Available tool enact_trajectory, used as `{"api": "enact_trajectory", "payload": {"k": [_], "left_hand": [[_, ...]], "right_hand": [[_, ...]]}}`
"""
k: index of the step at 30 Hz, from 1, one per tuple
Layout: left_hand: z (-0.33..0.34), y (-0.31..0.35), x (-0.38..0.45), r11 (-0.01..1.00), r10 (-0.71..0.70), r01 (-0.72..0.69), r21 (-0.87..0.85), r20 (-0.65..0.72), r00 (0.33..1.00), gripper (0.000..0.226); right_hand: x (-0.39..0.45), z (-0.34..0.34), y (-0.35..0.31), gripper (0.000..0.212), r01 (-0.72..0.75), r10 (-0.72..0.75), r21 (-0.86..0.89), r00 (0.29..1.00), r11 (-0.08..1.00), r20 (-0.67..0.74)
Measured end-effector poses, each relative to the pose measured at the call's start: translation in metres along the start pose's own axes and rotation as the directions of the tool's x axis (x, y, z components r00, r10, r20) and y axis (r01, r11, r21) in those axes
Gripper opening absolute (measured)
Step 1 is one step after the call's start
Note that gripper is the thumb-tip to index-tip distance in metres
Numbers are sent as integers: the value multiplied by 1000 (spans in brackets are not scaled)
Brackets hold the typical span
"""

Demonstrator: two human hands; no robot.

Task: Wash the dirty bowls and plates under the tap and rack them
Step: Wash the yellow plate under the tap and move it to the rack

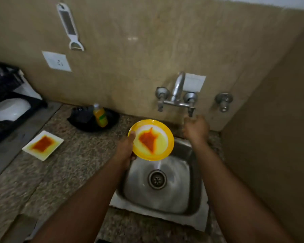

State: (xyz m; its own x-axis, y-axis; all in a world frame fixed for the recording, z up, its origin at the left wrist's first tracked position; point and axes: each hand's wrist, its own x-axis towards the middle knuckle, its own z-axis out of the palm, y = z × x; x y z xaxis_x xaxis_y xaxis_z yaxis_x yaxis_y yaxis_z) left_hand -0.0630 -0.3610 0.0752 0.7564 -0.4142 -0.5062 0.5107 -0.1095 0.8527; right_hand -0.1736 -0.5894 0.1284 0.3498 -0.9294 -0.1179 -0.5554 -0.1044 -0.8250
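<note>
A speckled granite counter (74, 163) meets a beige tiled wall (139, 50), with a steel sink (182, 190) at lower centre. The left hand (125, 149) grips a stained yellow plate (163, 137) over the sink; the right hand (196, 128) curls just below the tap handle (190, 111) (contact unclear). A dirty square plate (54, 140) lies centre left. No writing is legible.

Speckled granite countertop (74, 172), lower left of frame.
Resting on it: soiled square white plate (42, 145) at left; black tray (81, 120) at centre rear; inset steel sink (165, 195) at right.
</note>
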Motion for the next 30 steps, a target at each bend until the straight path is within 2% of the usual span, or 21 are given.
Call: {"api": "enact_trajectory", "payload": {"k": [2, 3, 6, 8, 10, 13, 15, 17, 18, 20, 22, 24, 26, 28, 30], "left_hand": [[22, 9, -3, 999, 27, -26, 30, -26, 999, 60], [30, 13, -3, 999, 35, -34, 39, -29, 999, 57], [50, 27, -14, 997, 67, -65, 42, -54, 996, 41], [54, 34, -15, 996, 76, -73, 43, -66, 995, 38], [52, 41, -14, 995, 84, -79, 59, -78, 993, 39], [43, 47, -14, 992, 107, -99, 79, -110, 988, 40], [36, 49, -16, 989, 131, -121, 88, -122, 984, 42], [26, 49, -15, 986, 145, -132, 99, -144, 979, 41], [21, 49, -15, 985, 145, -127, 117, -160, 976, 39], [11, 50, -13, 981, 146, -117, 155, -192, 970, 36], [2, 49, -11, 976, 151, -112, 186, -210, 966, 36], [-2, 49, -10, 968, 162, -114, 225, -208, 965, 40], [1, 51, -10, 947, 204, -143, 289, -192, 960, 43], [8, 53, -10, 921, 271, -199, 335, -185, 945, 45], [15, 57, -8, 888, 350, -257, 381, -200, 915, 48]], "right_hand": [[19, -19, -11, 54, 108, -130, -130, 977, 986, -170], [26, -24, -17, 56, 148, -180, -178, 968, 973, -175], [48, -25, -21, 49, 272, -295, -310, 955, 911, -31], [56, -21, -18, 39, 346, -346, -341, 936, 874, 61], [60, -18, -17, 32, 386, -380, -354, 921, 852, 89], [58, -19, -20, 34, 284, -285, -268, 958, 921, 36], [57, -18, -16, 36, 144, -147, -109, 989, 983, -13], [48, -10, -14, 47, -53, 56, 116, 998, 992, -20], [40, -3, -12, 53, -154, 154, 191, 988, 969, 15], [11, 11, -14, 44, -280, 228, 252, 950, 926, 214], [-12, 29, -16, 29, -297, 155, 254, 875, 921, 459], [-22, 45, -14, 18, -235, 28, 304, 830, 923, 557], [-20, 57, -16, 16, -189, 6, 311, 862, 931, 508], [-7, 67, -14, 37, -156, 21, 276, 900, 948, 436], [-5, 62, -14, 41, -104, -20, 280, 913, 954, 407]]}}
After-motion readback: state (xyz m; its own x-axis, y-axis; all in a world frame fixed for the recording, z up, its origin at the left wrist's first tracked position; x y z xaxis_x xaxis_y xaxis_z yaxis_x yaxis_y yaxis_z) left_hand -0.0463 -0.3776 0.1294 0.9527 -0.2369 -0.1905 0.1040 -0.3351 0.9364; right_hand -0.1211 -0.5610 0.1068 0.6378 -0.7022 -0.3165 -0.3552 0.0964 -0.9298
